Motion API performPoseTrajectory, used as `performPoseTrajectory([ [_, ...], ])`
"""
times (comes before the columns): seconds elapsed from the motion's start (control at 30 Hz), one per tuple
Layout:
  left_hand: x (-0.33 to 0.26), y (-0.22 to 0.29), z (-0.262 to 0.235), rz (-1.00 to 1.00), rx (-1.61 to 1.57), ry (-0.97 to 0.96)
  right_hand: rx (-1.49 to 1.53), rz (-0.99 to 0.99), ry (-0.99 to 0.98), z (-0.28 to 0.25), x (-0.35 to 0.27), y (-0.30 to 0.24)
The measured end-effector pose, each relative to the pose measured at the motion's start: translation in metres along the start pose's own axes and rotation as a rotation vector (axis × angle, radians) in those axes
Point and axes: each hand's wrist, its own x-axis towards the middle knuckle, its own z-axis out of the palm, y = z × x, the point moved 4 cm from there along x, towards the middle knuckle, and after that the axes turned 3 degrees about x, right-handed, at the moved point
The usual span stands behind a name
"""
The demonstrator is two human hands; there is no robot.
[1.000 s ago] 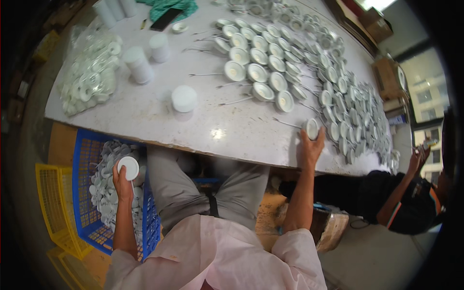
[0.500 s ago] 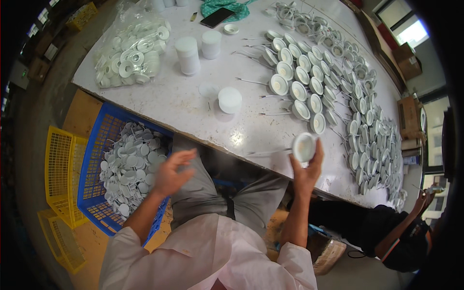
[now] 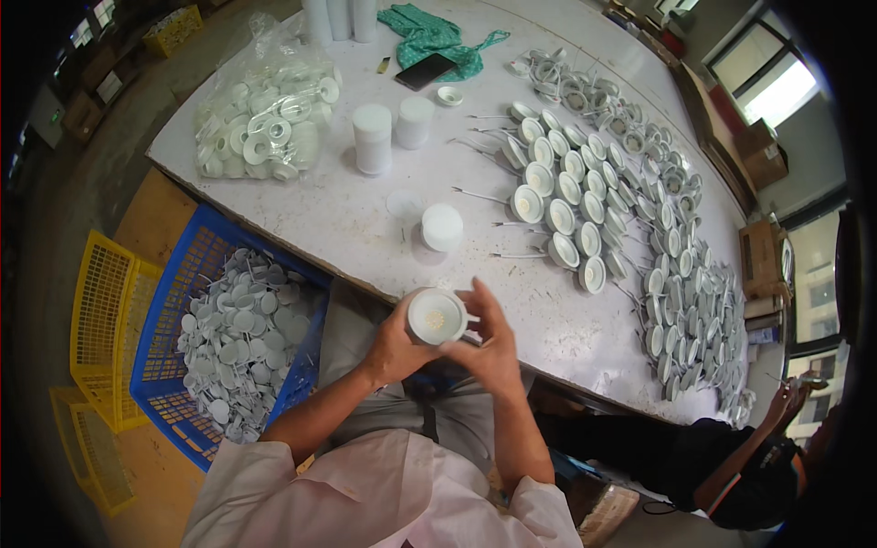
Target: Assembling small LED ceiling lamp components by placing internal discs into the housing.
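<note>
Both my hands meet over my lap at the near edge of the white table (image 3: 365, 219). My left hand (image 3: 395, 342) and my right hand (image 3: 489, 338) together grip one small round white lamp fitting (image 3: 436, 317), its open face with a yellowish centre turned up toward me. Just beyond it on the table stands a short stack of white round caps (image 3: 442, 227). Rows of similar white fittings (image 3: 566, 210) with thin wire leads lie to the right of that stack.
A blue crate (image 3: 187, 283) of round white discs sits at my left, with yellow crates (image 3: 96, 310) beside it. On the table lie a clear bag of white rings (image 3: 265, 128), taller cap stacks (image 3: 372, 137), a phone (image 3: 425, 70) and green cloth (image 3: 429, 32). Another person (image 3: 731, 475) crouches at lower right.
My left hand came up from the blue crate and my right hand drew back from the table edge with the fitting. Both hands have joined on it above my lap.
</note>
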Motion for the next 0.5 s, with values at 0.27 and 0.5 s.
performPoseTrajectory([
  [0.27, -0.012, -0.030, -0.016, -0.127, -0.248, 0.075, 0.017, 0.363, 0.389, -0.015, 0.090, 0.060],
  [0.5, -0.017, -0.029, -0.022, -0.186, -0.354, 0.138, 0.100, 0.359, 0.276, 0.008, 0.107, 0.059],
])
